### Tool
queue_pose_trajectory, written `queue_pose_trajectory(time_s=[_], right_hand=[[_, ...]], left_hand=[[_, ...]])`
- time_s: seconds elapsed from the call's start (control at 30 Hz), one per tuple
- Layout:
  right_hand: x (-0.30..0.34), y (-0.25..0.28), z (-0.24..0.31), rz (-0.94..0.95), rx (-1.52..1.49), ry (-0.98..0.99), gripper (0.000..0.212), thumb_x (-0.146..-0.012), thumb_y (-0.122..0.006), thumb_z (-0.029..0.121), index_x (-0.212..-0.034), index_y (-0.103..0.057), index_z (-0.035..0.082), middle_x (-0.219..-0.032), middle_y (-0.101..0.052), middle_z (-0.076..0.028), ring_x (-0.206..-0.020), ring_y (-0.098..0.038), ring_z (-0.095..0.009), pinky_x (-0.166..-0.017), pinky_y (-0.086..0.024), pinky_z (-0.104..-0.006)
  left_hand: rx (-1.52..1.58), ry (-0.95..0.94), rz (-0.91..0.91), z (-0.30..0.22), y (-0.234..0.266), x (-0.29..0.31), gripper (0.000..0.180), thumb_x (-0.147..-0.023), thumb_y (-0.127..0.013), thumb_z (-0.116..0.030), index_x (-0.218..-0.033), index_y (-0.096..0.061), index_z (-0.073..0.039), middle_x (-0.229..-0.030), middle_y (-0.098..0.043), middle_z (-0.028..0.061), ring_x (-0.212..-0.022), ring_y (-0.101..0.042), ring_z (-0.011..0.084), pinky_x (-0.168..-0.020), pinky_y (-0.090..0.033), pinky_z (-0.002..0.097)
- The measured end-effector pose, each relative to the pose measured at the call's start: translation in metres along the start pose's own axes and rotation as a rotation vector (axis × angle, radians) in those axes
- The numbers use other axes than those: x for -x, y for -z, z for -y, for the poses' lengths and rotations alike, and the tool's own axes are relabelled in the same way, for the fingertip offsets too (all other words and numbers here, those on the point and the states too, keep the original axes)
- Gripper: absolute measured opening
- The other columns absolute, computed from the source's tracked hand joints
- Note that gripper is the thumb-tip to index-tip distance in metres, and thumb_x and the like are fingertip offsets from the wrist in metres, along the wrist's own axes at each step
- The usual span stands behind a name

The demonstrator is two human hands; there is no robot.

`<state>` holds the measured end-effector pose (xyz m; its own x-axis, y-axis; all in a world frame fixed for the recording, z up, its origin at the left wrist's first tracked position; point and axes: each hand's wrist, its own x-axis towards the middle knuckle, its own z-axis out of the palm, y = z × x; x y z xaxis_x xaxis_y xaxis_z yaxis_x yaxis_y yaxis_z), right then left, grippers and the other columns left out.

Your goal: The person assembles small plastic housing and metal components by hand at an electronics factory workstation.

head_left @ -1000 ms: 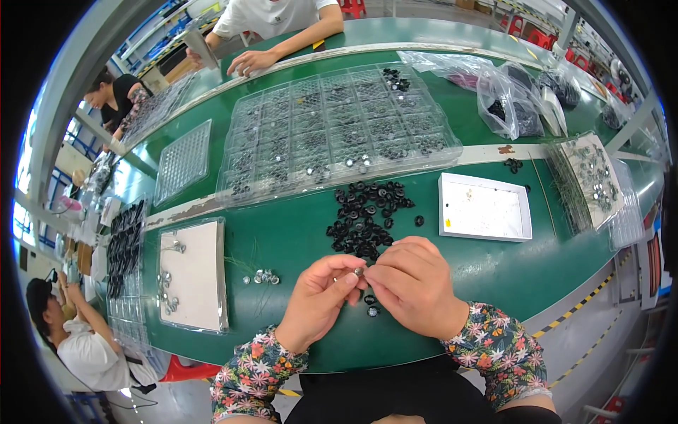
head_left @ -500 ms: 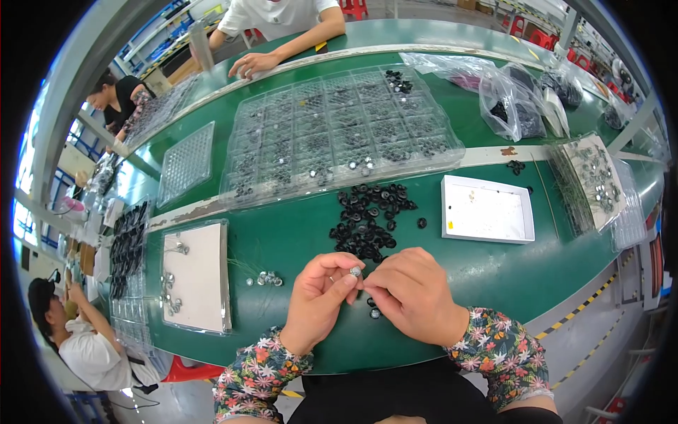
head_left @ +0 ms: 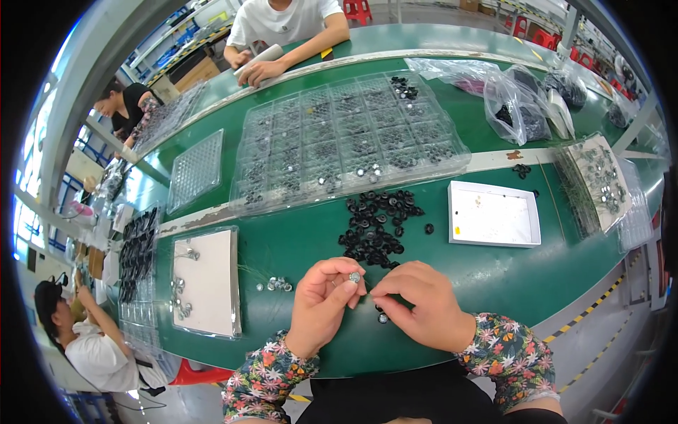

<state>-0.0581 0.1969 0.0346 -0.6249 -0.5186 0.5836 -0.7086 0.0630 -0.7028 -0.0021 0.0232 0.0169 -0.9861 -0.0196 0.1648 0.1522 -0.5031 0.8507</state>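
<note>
"Black parts (head_left: pixel 138 254) lie in rows well to the left of the left grip (head_left: pixel 318 305). What comes next, going rightward?"

"Pale card (head_left: pixel 212 283), lying flat, nearer the left grip, with a few silver pieces toward its left side. Between that and the left grip, a little cluster of silver pieces (head_left: pixel 275 284) sits on the green desk (head_left: pixel 508 283), and thin wires (head_left: pixel 258 272) trail about it."

"And the left grip itself?"

"Thumb and fingertips pinch one round silver piece (head_left: pixel 354 278), held up above the desk."

"What's straight beyond that?"

"Well beyond, a wide clear tray (head_left: pixel 357 185) with many compartments. Nearer, just past both grips, there's a loose pile of black rings (head_left: pixel 378 226)."

"How about the right grip (head_left: pixel 427 304)?"

"Narrow: the fingers are curled, with thumb and forefinger close together, just to the right of the pinched silver piece. I can't tell whether anything thin is between them. One small black-and-silver piece (head_left: pixel 383 319) lies just below those fingertips, partly hidden."

"Anything past the right grip?"

"Yes, a shallow white box (head_left: pixel 494 212), beyond it and to its right. Farthest right of it is a tilted card stack (head_left: pixel 583 159) carrying more silver pieces and thin wires."
</note>
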Motion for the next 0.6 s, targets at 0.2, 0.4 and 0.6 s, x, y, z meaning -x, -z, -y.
queue_pose_trajectory(time_s=[0.2,0.4,0.6], right_hand=[[0.0,0.004,0.0,0.08,-0.149,-0.149,0.017,-0.073,-0.07,0.0,-0.087,-0.061,0.005,-0.078,-0.062,-0.007,-0.073,-0.061,-0.025,-0.065,-0.048,-0.0343],[-0.006,0.017,-0.003,0.152,-0.086,-0.195,0.021,-0.071,-0.075,0.006,-0.089,-0.063,0.008,-0.095,-0.064,-0.007,-0.09,-0.061,-0.025,-0.082,-0.047,-0.035],[-0.009,0.021,0.001,0.063,-0.135,-0.207,0.032,-0.068,-0.08,0.015,-0.094,-0.063,0.01,-0.106,-0.063,-0.006,-0.101,-0.059,-0.025,-0.092,-0.042,-0.0381]], left_hand=[[0.072,0.0,0.052,-0.003,0.004,-0.001,0.02,-0.09,-0.052,0.004,-0.109,-0.054,-0.003,-0.108,-0.056,0.0107,-0.083,-0.055,0.0144,-0.067,-0.043,0.0246],[0.008,0.02,0.078,-0.011,0.005,-0.003,0.019,-0.089,-0.053,0.004,-0.107,-0.057,-0.003,-0.106,-0.057,0.0108,-0.082,-0.056,0.0144,-0.067,-0.044,0.0245],[-0.186,-0.028,0.115,-0.007,0.008,-0.002,0.025,-0.085,-0.055,0.009,-0.108,-0.058,-0.002,-0.116,-0.05,0.011,-0.095,-0.054,0.0133,-0.079,-0.045,0.0255]])
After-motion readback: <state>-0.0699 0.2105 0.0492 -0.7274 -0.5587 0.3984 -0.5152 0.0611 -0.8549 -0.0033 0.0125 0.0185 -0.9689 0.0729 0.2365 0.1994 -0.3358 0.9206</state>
